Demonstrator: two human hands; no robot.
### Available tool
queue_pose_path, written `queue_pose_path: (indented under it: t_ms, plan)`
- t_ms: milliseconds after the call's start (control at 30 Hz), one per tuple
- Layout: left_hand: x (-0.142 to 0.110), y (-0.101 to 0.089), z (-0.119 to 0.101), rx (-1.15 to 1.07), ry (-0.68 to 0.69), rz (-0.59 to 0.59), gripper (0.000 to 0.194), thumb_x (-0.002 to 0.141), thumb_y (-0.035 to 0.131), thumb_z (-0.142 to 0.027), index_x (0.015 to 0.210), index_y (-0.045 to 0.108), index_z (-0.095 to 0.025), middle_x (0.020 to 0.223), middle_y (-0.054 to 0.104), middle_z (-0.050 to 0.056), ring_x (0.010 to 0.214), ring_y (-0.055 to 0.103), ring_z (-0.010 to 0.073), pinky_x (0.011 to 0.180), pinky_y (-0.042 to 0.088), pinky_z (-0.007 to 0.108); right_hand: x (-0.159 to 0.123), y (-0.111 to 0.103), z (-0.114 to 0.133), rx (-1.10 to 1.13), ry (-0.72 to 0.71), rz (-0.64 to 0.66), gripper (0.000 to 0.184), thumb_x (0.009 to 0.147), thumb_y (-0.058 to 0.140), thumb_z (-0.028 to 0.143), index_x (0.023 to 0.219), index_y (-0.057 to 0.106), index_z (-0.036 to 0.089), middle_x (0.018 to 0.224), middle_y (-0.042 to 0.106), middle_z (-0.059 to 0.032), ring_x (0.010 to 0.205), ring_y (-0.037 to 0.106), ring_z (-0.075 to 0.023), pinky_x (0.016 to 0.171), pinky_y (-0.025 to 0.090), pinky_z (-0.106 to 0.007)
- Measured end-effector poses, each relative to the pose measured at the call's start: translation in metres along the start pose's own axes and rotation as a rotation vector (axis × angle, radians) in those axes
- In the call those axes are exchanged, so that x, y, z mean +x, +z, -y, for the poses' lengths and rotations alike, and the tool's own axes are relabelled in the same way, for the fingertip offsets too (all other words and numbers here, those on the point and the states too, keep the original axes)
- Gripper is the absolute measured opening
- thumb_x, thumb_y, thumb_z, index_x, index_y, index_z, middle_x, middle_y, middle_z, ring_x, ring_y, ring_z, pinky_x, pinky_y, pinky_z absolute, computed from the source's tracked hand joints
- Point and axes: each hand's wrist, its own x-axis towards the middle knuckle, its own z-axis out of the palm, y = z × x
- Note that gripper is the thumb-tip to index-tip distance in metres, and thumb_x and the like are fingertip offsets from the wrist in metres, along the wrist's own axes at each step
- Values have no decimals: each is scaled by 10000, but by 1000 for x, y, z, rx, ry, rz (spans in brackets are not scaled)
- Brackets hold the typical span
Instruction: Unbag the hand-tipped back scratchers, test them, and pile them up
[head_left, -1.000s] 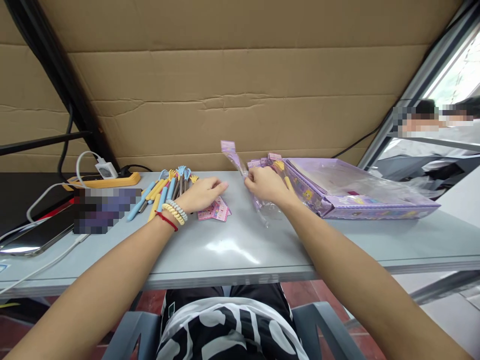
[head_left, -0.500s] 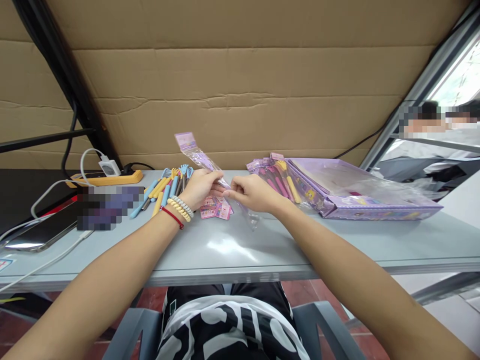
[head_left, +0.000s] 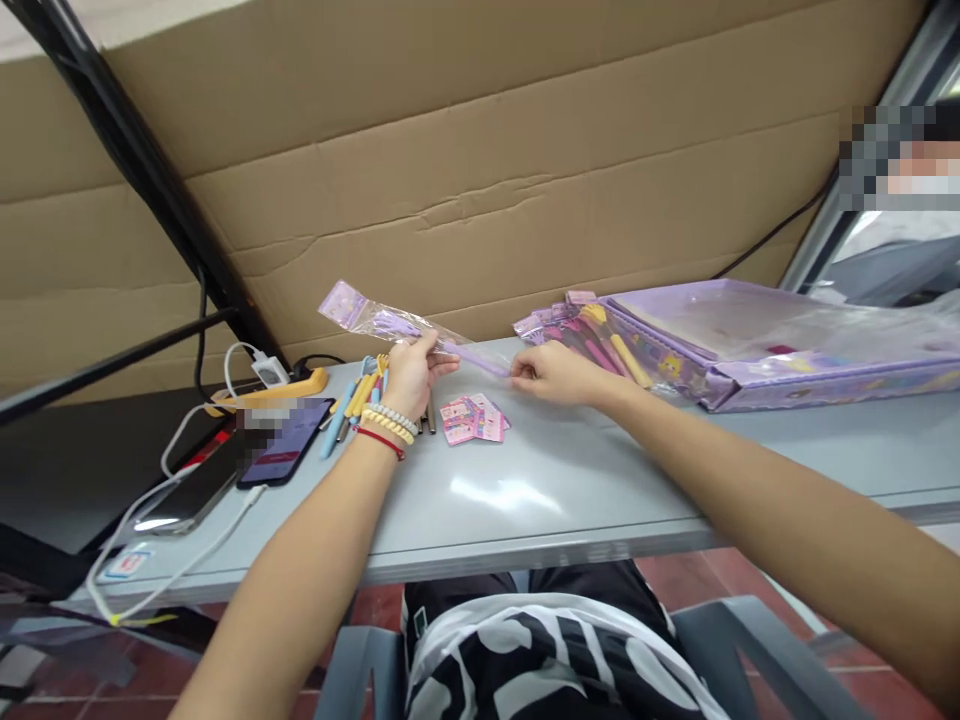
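A clear plastic bag (head_left: pixel 367 316) with a lilac printed header slants up to the left above the table. Inside it lies a purple stick with a claw-shaped head, like a back scratcher (head_left: pixel 480 360). My left hand (head_left: pixel 414 375) grips the bag near its middle, thumb on top. At the lower right end, my right hand (head_left: pixel 559 372) pinches the bag with curled fingers. Several small pink printed cards (head_left: pixel 475 418) lie below, between my hands. Loose back scratchers (head_left: pixel 351 405) with blue, yellow and pink handles are partly hidden behind my left hand.
To the right, bagged pink and yellow back scratchers (head_left: pixel 600 345) lie against a lilac box (head_left: pixel 840 375) with clear film. Phones (head_left: pixel 281 450), white cables and a yellow power strip (head_left: pixel 300 387) occupy the left. A cardboard panel (head_left: pixel 480 130) stands behind.
My right hand has brought the bag leftward from beside the box, and my left hand has taken hold of it. The bag now lies flatter, stretched between both hands. The view has tilted and shifted left.
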Motion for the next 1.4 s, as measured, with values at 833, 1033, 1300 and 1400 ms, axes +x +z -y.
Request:
queue_pose_path:
  t_ms: [833,1033,1300,1400]
  plan:
    - [-5,2,-7,-94,-32,118,63,762,613,-153,747,643,-100,708,662,69,561,631,146,547,579,274,3,2,-3,85,-46,32,249,825,560,409,710,622,197,641,619,-12,586,491,-135,590,352,-277]
    - [-12,4,-13,-83,-40,143,31,770,603,-134,763,595,-104,715,660,63,589,643,146,591,573,282,2,2,2,188,-9,-15,209,825,539,335,803,650,159,731,657,-39,638,522,-139,611,370,-269]
    - [2,-3,-15,-82,114,-173,206,800,598,-361,759,550,-165,616,614,7,486,606,134,475,496,246,1,-13,-19,137,73,-90,114,769,553,251,723,582,151,654,611,-24,605,491,-124,582,335,-249]
    - [14,-14,-17,-119,134,-308,184,833,554,-344,757,530,-178,568,586,-24,446,585,113,452,475,219,-1,-19,-30,167,127,-111,136,779,534,274,697,526,166,603,549,-1,574,451,-117,562,319,-250]
